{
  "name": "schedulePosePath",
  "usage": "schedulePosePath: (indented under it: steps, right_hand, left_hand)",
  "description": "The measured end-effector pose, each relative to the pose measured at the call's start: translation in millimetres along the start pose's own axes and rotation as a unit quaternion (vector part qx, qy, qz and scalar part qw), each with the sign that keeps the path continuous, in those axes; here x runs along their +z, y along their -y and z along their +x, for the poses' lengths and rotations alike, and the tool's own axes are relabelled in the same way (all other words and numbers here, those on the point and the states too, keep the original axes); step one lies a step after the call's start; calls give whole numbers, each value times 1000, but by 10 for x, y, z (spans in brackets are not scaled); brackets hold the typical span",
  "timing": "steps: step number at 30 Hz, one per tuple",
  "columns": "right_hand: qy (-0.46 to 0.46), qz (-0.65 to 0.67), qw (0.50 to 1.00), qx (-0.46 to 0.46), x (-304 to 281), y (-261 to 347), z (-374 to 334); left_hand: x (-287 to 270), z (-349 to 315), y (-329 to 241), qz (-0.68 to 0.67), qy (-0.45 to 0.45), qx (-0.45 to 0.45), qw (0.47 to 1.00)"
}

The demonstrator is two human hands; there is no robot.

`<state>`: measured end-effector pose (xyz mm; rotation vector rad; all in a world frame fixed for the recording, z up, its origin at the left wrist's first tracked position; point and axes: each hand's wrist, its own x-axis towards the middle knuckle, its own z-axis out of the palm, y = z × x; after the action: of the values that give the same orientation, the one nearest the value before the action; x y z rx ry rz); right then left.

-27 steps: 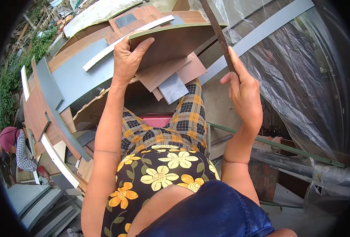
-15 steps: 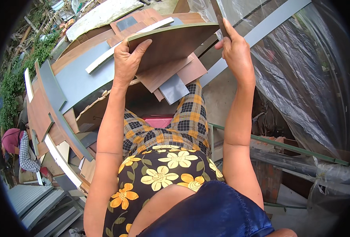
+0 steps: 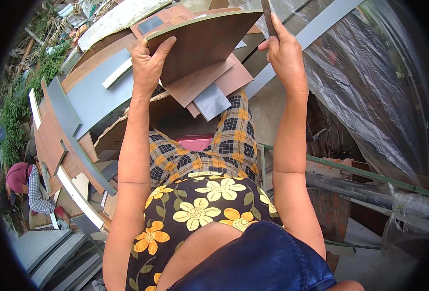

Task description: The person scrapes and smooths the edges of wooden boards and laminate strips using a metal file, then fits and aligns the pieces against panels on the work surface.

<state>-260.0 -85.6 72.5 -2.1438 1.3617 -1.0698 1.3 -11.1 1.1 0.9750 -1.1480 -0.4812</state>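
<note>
My left hand (image 3: 145,68) grips the left edge of a brown wood-grain board (image 3: 207,46) with a pale cut edge, thumb on its near face. The board stands tilted above smaller brown panel pieces (image 3: 200,82) and a grey piece (image 3: 212,103) over my lap. To the right, my right hand (image 3: 287,60) is closed round a narrow, dark, flat blade-like tool (image 3: 268,20), its forefinger stretched along it. The tool is upright beside the board's right end; its upper end leaves the picture, so its exact kind is unclear.
Grey and brown panels (image 3: 98,104) lie piled at left, with white-edged strips (image 3: 79,199). A person in a pink head covering (image 3: 18,177) bends at far left. Clear plastic sheeting (image 3: 365,97) hangs at right, beside a long grey strip (image 3: 321,31) and green metal rail (image 3: 350,169).
The board has risen slightly and shifted left in my left hand, showing more of its near face. My right hand with the tool has moved a little up and left.
</note>
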Motion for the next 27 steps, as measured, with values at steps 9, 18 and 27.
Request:
schedulePosePath:
  steps: [9,18,27]
  right_hand:
    - [84,31,995,43,-209,356,-538]
    - [87,87,992,12,196,417,-65]
    - [68,133,989,-12,-117,422,-903]
  left_hand:
    - [-46,0,9,3,-4,-10,1000]
    - [-6,-16,6,18,-8,5,1000]
    - [9,-12,-31,21,-51,12,998]
